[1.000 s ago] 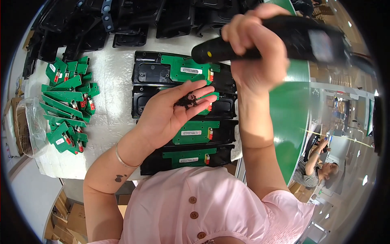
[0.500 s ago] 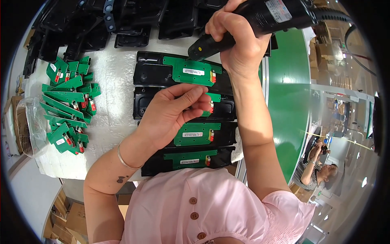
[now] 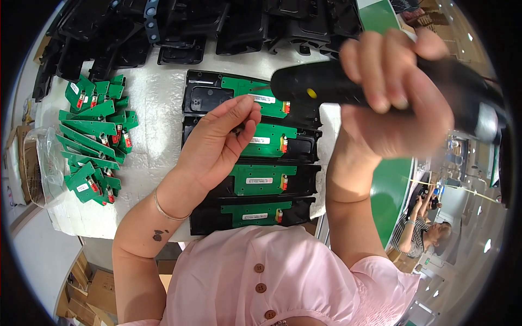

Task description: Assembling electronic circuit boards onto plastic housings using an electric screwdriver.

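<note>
An electric screwdriver (image 3: 326, 84), black with a yellow dot, is gripped in my right hand (image 3: 402, 103), which motion blurs. Its thin bit points left over the green circuit board (image 3: 239, 87) in the farthest black plastic housing (image 3: 202, 95); whether it touches cannot be told. Above the second housing's circuit board (image 3: 274, 133), my left hand (image 3: 215, 138) is closed, thumb against fingertips. Something small and dark shows among its fingers, too small to name. Nearer me lie two more housings, with a third board (image 3: 263, 173) and a fourth board (image 3: 250, 209), each bearing a white label.
Loose green circuit boards (image 3: 89, 127) with red-and-white parts are heaped at left, beside a clear plastic bag (image 3: 49, 168). Many black housings (image 3: 242, 27) are piled along the far side of the white table surface (image 3: 155, 103). Another person (image 3: 418, 231) sits at far right.
My right hand has swung right and nearer with the screwdriver, its bit now showing. My left hand has shifted slightly left and away from me, still closed.
</note>
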Demonstrator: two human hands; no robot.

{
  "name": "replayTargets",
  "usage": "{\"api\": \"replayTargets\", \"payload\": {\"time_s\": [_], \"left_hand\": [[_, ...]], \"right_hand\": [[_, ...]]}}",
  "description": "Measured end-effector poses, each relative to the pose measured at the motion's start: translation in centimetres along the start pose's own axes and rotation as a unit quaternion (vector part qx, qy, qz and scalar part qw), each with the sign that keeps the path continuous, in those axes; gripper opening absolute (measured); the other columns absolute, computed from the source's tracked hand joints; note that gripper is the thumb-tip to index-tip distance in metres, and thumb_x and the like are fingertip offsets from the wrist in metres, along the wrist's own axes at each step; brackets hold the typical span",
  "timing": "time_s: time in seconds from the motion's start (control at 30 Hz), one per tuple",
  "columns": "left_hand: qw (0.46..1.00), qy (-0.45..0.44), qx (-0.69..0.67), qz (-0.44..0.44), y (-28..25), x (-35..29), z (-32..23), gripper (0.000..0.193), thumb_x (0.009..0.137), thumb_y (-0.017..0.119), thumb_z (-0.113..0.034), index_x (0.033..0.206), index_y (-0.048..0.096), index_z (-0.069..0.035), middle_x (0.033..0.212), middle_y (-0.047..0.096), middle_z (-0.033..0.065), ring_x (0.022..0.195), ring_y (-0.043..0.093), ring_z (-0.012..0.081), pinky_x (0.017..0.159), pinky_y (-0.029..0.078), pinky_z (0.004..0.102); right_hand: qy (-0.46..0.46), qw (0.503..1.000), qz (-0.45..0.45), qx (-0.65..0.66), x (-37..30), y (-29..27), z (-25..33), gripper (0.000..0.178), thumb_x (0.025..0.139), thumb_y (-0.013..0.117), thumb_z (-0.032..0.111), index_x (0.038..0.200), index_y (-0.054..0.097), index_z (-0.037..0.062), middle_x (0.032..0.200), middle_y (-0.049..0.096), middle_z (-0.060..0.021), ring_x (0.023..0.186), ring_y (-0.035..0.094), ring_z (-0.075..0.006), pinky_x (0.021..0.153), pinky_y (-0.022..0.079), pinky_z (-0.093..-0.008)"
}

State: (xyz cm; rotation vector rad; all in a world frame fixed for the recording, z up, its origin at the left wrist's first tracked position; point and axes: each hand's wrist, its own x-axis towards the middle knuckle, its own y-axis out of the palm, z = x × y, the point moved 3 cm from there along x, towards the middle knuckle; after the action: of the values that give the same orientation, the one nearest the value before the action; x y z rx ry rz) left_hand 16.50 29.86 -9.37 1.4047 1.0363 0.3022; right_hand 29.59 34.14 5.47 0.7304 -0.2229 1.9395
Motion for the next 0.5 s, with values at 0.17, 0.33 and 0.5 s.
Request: {"api": "replayTargets", "payload": {"time_s": [0.17, 0.33, 0.5], "left_hand": [[0.999, -0.008, -0.027, 0.031, -0.2, -0.2, -0.1, 0.014, 0.084, 0.056, -0.015, 0.089, 0.057, -0.002, 0.084, 0.058, 0.0024, 0.076, 0.057, 0.0059, 0.067, 0.051, 0.0137], [0.999, 0.0, -0.032, 0.022, -0.1, -0.1, -0.1, 0.014, 0.084, 0.056, -0.016, 0.089, 0.057, -0.003, 0.084, 0.058, 0.0023, 0.075, 0.057, 0.0058, 0.066, 0.051, 0.0138], [0.998, -0.007, -0.049, 0.037, -0.2, 0.0, -0.2, 0.013, 0.084, 0.056, -0.016, 0.088, 0.057, -0.003, 0.082, 0.058, 0.0025, 0.074, 0.058, 0.0069, 0.064, 0.051, 0.014]], "right_hand": [[0.07, 0.996, 0.063, 0.008, -0.6, 0.5, 1.3, 0.036, 0.074, 0.043, 0.011, 0.109, 0.05, 0.0082, 0.064, 0.042, 0.0052, 0.055, 0.04, -0.0061, 0.06, 0.03, -0.0242], [0.025, 1.0, 0.009, 0.004, -1.2, 0.6, 1.1, 0.034, 0.071, 0.046, 0.006, 0.105, 0.046, 0.0097, 0.067, 0.043, 0.0052, 0.056, 0.04, -0.0058, 0.062, 0.03, -0.024], [0.002, 0.998, 0.054, 0.016, -1.7, 0.9, 0.9, 0.046, 0.061, 0.05, -0.008, 0.102, 0.042, 0.0111, 0.069, 0.043, 0.0052, 0.058, 0.041, -0.0054, 0.063, 0.03, -0.0236]]}}
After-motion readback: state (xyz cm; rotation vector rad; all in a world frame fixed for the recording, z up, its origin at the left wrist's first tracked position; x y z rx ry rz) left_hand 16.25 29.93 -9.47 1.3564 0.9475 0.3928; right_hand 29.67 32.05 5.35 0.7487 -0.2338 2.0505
